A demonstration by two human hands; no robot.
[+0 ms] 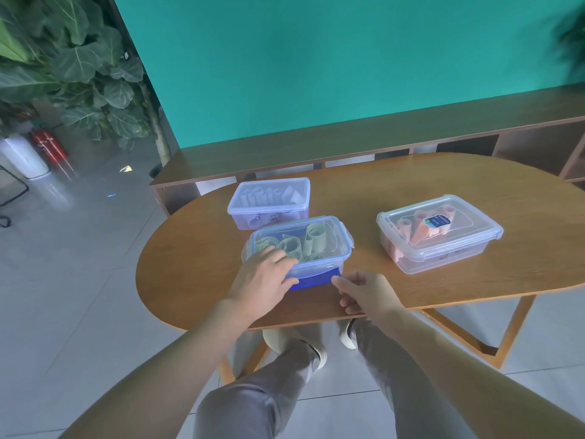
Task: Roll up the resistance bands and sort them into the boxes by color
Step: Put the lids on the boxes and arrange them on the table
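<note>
— The left hand [264, 277] lies across the near left corner of the blue box [299, 248], fingers spread fairly flat on the lid, thumb down against the front wall. Pressing, I'd say, not clutching.

— And the right hand [364, 291]?

— Just beside the box's front right corner, fingers loosely bent, tips near the blue clip [319, 278] on the front edge. I see nothing in it, and I can't tell whether it touches the clip.

— So which step is this?

— The closing, by my guess. The pale green bands [304, 243] sit rolled inside under the lid. The lavender ones lie in the far box [269, 202], right behind the blue one, and the orange rolls in the clear box [438, 232], well apart to the right. Both have lids on. No loose band shows anywhere on the table [190, 274].

— What's next, then?

— Probably snapping that front clip home while the left hand keeps the lid from lifting. It wants a firm push at the edge, and the box could slide on the smooth wood if it isn't steadied.

— And round about?

— An oval wooden table, a low wooden shelf unit [316, 147] behind it against a teal wall [316, 58], pale floor tiles, a big leafy plant [79, 64] off left with a red fire extinguisher [49, 145] by it.
</note>
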